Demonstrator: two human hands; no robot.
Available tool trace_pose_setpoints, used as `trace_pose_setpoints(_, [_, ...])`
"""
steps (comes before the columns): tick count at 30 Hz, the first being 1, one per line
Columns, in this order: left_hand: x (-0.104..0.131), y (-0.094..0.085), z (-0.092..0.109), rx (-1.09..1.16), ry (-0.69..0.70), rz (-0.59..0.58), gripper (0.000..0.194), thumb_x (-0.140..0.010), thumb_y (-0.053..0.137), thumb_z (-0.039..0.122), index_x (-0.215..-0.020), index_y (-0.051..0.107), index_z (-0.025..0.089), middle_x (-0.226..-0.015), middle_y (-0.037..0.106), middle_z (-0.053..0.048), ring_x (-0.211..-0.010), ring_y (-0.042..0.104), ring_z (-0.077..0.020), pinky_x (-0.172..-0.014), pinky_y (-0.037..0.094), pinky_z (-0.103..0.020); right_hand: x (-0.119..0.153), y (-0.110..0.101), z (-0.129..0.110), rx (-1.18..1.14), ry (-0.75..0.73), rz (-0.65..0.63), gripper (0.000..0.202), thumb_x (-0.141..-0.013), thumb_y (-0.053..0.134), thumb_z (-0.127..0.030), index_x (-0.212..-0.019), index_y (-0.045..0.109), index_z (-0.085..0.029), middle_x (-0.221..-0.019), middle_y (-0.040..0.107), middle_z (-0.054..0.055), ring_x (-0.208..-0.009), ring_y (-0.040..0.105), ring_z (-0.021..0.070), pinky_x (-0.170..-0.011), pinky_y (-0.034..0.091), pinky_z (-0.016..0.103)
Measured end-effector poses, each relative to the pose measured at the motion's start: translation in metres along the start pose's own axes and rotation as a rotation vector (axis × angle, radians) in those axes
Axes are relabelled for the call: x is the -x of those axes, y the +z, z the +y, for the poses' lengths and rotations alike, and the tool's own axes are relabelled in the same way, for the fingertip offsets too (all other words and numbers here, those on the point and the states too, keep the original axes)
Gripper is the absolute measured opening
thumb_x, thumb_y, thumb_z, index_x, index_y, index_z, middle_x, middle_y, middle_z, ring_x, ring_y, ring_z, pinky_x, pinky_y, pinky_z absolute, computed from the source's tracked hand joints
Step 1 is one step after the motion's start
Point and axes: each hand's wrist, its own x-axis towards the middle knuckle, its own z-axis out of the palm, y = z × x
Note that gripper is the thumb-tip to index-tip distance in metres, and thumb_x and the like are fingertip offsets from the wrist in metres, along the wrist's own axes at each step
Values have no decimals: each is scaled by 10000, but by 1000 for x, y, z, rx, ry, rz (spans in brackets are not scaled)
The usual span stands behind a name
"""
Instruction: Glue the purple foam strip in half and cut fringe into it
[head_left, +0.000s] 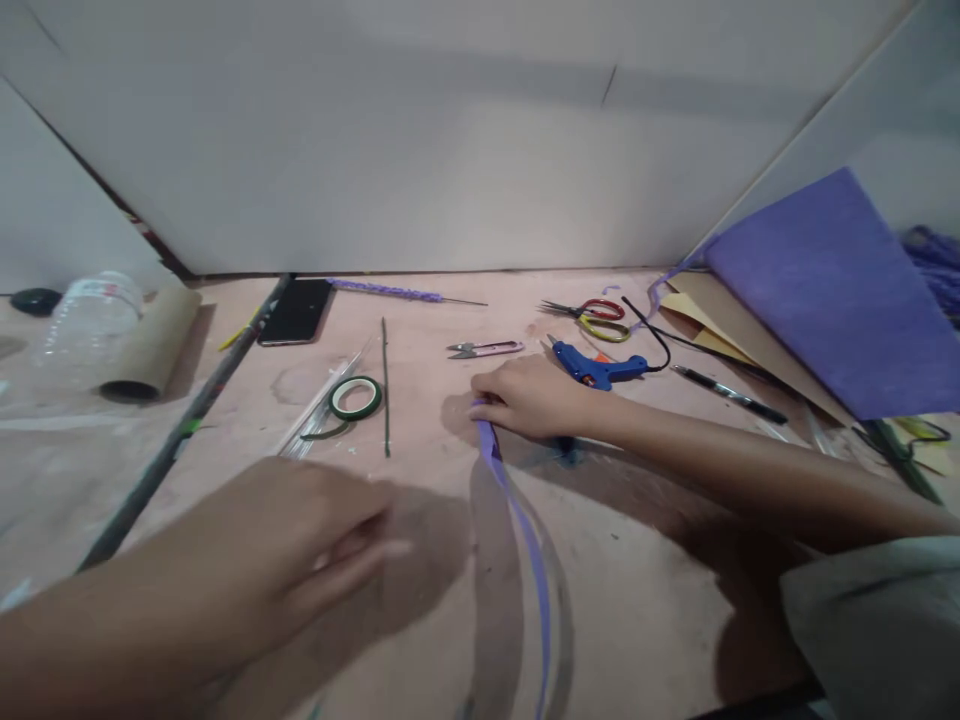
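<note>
The right grip point(521, 395) is pinching the far end of a long, narrow purple strip point(541, 580), just left of the blue plastic glue gun point(600, 370); the strip is curving from there toward the person, nearer than the glue gun. The left grip point(315, 545) is showing blurred, well left of the glue gun and nearer the person; its fingers are curling, but I cannot tell whether they are grasping anything. Small metal thread snips with pinkish handles point(487, 349) are lying left of the glue gun, and metal scissors with red and yellow handles point(581, 312) are resting just beyond it. Farther left of it, a green tape roll with a white core point(377, 400) is lying beside a thin dark green stick point(386, 390) on the pale pink bench point(637, 600). Right of the glue gun, a slim black pen point(727, 393) is lying near a large purple sheet point(832, 300).
</note>
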Motion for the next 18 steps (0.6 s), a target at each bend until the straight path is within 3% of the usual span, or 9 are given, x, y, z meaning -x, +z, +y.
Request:
trace_pose_setpoints(1, [-21, 5, 6, -113, 105, -16, 292, -1099, 742, 402, -842, 762, 265, -748, 754, 1, -609, 632, -206, -599, 385, -338, -4, -1, -1, 10, -1, 24, 312, -1159, 764, -486, -1202, 795, -179, -1174, 829, 76, -1072, 797, 250, -1007, 659, 450])
trace_pose_setpoints(2, [-41, 12, 11, -171, 237, 45, 269, -1139, 656, 345, -910, 759, 249, -840, 782, -33, -736, 693, -233, -675, 442, -341, -7, -3, -1, 17, 4, 55, 305, -1158, 755, -486, -1188, 794, -185, -1126, 839, 75, -1050, 798, 259, -980, 628, 423])
trace_pose_setpoints(4, [-75, 30, 13, -162, 309, 45, 238, -1167, 574, 302, -1072, 782, 240, -1116, 847, -89, -1064, 760, -285, -909, 527, -380, -6, -11, 8, 30, 36, 140, 260, -1172, 702, -446, -1201, 791, -204, -1082, 860, 92, -1030, 797, 283, -913, 541, 373])
trace_pose_setpoints(5, [-88, 39, 11, -157, 319, 53, 240, -1174, 565, 293, -1067, 773, 238, -1141, 843, -94, -1107, 749, -292, -954, 524, -398, -1, -16, 16, 35, 58, 188, 234, -1176, 667, -406, -1219, 787, -209, -1082, 867, 104, -1027, 792, 295, -881, 499, 362])
trace_pose_setpoints(8, [-118, 56, -4, -123, 287, 107, 240, -1191, 545, 272, -1047, 731, 224, -1097, 810, -92, -1103, 718, -298, -983, 516, -424, 29, -33, 52, 53, 123, 323, 189, -1117, 601, -263, -1190, 765, -203, -1087, 847, 128, -1003, 754, 312, -848, 444, 375])
trace_pose_setpoints(12, [-140, 58, -16, -75, 271, 133, 206, -1183, 570, 272, -1079, 737, 209, -1022, 767, -80, -1018, 699, -287, -903, 526, -394, 83, -38, 88, 73, 142, 441, 130, -1010, 590, -201, -1063, 708, -219, -1127, 788, 192, -1076, 688, 378, -909, 464, 464])
trace_pose_setpoints(15, [-145, 55, -16, -65, 346, 22, 255, -1139, 562, 196, -1233, 796, 231, -1194, 787, -95, -1080, 743, -256, -928, 561, -362, 113, -20, 74, 44, 31, 460, 62, -1036, 626, -249, -1026, 688, -253, -1061, 781, 154, -1041, 674, 366, -932, 473, 495])
trace_pose_setpoints(18, [-143, 53, -18, -98, 405, -39, 310, -1073, 573, 141, -1229, 815, 257, -1326, 780, -99, -1125, 761, -250, -945, 572, -353, 129, 9, 34, -60, -163, 370, 54, -1050, 661, -225, -1075, 702, -250, -995, 800, 48, -917, 700, 254, -831, 494, 409])
